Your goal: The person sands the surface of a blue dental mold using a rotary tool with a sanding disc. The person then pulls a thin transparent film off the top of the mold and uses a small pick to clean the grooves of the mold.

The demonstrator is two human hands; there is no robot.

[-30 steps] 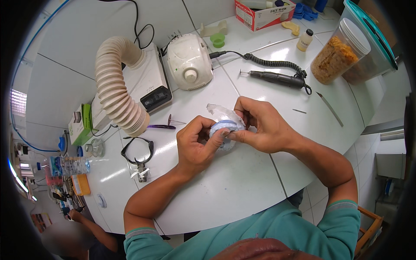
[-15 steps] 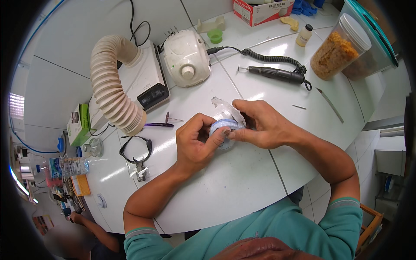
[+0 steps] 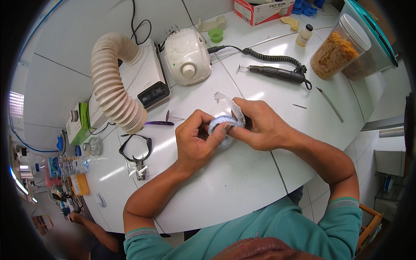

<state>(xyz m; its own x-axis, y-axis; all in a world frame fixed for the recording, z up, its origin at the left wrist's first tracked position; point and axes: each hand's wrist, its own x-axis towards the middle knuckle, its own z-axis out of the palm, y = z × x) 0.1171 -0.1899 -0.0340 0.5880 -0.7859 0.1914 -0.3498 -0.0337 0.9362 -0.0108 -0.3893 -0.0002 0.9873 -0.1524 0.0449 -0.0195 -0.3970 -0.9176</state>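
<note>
Clear plastic sheet [image 3: 225, 102]'s now tipped up further beside the blue dental cast [image 3: 222, 119], looks partly loose, left hand [image 3: 194, 141] gripping the cast, right hand [image 3: 265, 126] pinching the sheet.

The rounded piece [image 3: 222, 119] is pale blue, the sheet [image 3: 224, 100] clear — handpiece [image 3: 276, 74] black, hose [image 3: 107, 80] cream, tabletop [image 3: 208, 195] white, dark-lined.

Your left hand [image 3: 197, 136] and right hand [image 3: 265, 126] hide much of the pale blue piece [image 3: 222, 121] over the desk [image 3: 208, 193]. Toward its far right corner, the jar [image 3: 333, 54] covers part of the teal-lidded tub [image 3: 378, 56]. Past the desk's near left edge, a co-worker [image 3: 97, 234] has a blurred head and a cut-off lower body.
</note>
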